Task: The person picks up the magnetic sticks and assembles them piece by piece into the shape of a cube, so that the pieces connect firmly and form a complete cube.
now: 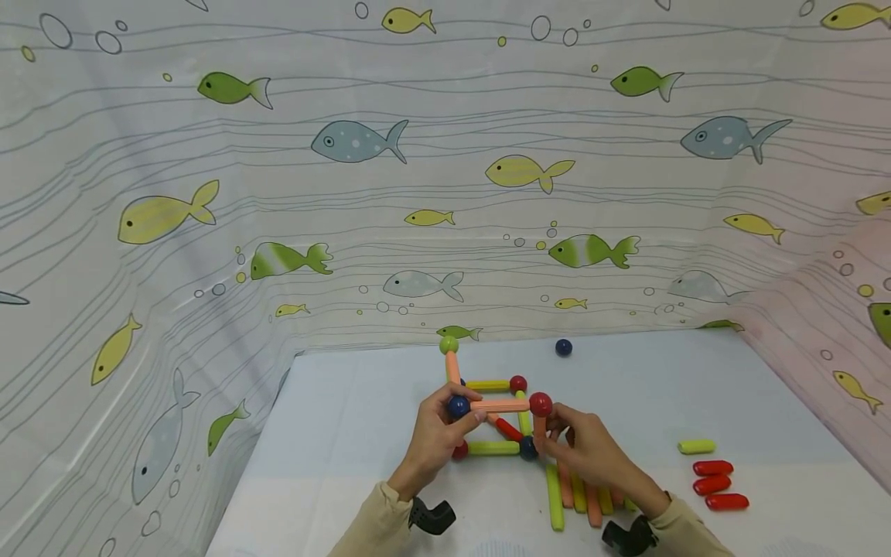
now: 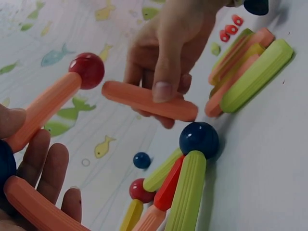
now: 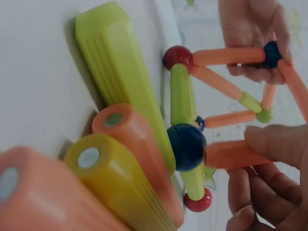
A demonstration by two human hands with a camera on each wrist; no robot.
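Observation:
A frame of coloured rods and balls [image 1: 496,418] stands on the white table [image 1: 348,433]. My left hand [image 1: 455,416] grips a blue ball [image 1: 457,405] at the frame's upper left corner; a horizontal orange rod [image 1: 500,404] runs from it to a red ball [image 1: 540,403]. My right hand [image 1: 551,435] pinches a short orange rod [image 1: 539,427] between that red ball and the lower blue ball [image 1: 527,447]. In the left wrist view this orange rod [image 2: 149,101] shows a small gap to the red ball [image 2: 87,70]. In the right wrist view the orange rod [image 3: 231,154] meets the blue ball [image 3: 186,147].
Several loose green, orange and yellow rods [image 1: 578,495] lie under my right wrist. A short green piece [image 1: 696,446] and three red pieces [image 1: 717,483] sit to the right. A loose blue ball [image 1: 564,347] rests near the fish-patterned curtain [image 1: 418,193] that walls the table.

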